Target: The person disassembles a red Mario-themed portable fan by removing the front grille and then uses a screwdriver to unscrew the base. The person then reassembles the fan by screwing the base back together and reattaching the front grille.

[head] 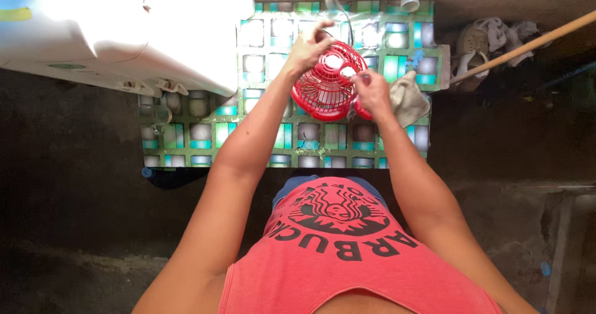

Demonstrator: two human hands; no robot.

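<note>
both hands, left hand and right hand, grip a red fan grille.

The fan grille is bright red. The surface has a green and white square pattern. The cloth is beige, the appliance at far left white, the shirt coral with black print.

Glossy red plastic fan grille, matt beige cloth, rough concrete floor.
</note>
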